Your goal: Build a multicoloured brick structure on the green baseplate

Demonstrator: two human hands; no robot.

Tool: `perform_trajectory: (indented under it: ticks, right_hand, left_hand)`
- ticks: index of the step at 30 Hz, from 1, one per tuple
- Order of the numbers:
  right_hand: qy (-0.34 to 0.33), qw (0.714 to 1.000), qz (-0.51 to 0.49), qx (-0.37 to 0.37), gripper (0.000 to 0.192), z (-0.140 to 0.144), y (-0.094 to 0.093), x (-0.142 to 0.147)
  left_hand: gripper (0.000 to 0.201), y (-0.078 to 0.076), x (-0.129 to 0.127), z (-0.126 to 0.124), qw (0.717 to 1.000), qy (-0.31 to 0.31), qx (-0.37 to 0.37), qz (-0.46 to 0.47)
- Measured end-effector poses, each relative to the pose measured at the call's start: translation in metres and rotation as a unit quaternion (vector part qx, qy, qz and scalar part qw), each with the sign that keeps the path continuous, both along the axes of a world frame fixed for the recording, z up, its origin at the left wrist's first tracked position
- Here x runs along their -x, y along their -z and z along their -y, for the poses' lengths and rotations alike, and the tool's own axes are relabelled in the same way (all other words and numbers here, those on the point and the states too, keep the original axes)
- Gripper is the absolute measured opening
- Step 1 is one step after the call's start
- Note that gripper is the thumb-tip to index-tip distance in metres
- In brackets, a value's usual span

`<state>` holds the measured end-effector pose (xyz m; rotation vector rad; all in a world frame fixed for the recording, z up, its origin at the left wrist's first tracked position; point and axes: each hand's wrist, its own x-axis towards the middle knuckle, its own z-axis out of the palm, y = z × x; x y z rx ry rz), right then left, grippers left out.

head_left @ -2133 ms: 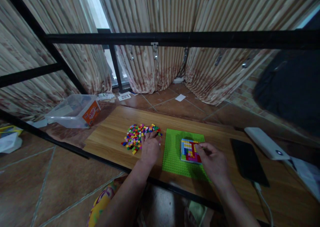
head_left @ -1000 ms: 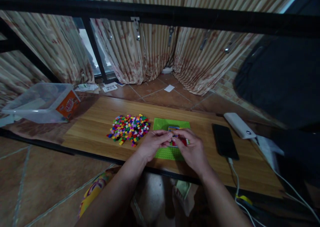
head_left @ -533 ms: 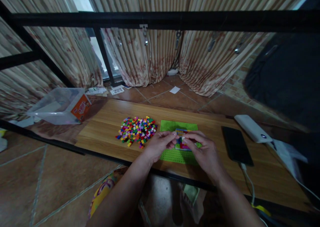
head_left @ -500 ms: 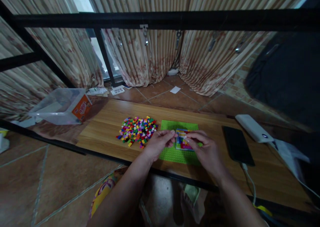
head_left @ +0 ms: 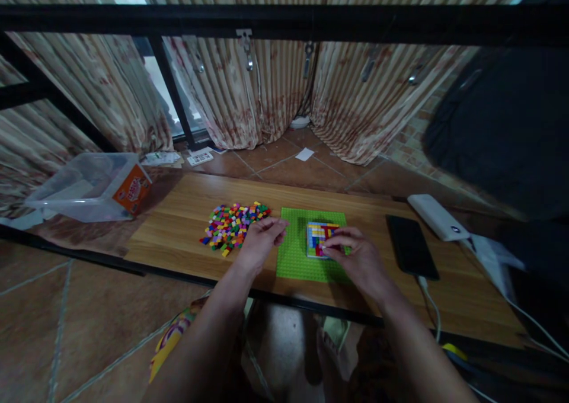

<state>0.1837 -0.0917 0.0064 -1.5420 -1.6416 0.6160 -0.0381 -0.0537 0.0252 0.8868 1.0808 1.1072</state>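
Note:
A green studded baseplate [head_left: 293, 261] lies on the wooden table, bearing a low block build [head_left: 316, 232] of white, yellow, red and blue toy bricks. Over the build's front right part, my right hand [head_left: 355, 255] pinches a small pinkish brick [head_left: 323, 249] between thumb and forefinger, low against the other bricks. My left hand [head_left: 262, 240] hovers between the baseplate's left edge and the loose brick pile [head_left: 231, 225]. Its fingers are pressed together, and whether anything is in them is hidden. The right hand covers the build's right side.
On the table's right lie a black phone [head_left: 411, 246] with a white cable [head_left: 429, 302] and a white power bank [head_left: 438, 216]. A clear plastic box [head_left: 84, 195] with an orange label stands at the far left. A black metal bar [head_left: 284, 21] crosses above the table.
My left hand has drawn away from the build leftward, towards the brick pile. The right hand stays at the build, its fingertips now lower on its front part. The view has shifted slightly.

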Motion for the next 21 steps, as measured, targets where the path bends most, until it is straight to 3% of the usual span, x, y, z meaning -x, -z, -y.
perform_trajectory:
  ticks: [13,21]
  right_hand:
    - [-0.008,0.997,0.074,-0.017,0.011,0.0001,0.0005,-0.0028]
    - [-0.044,0.988,0.148,-0.028,0.019,0.0014,-0.0070,-0.0045]
  left_hand:
    - [0.031,-0.0044,-0.0048,0.0012,0.998,0.019,-0.025,-0.050]
    - [0.029,-0.0006,-0.0105,0.0032,0.995,0.065,-0.026,-0.068]
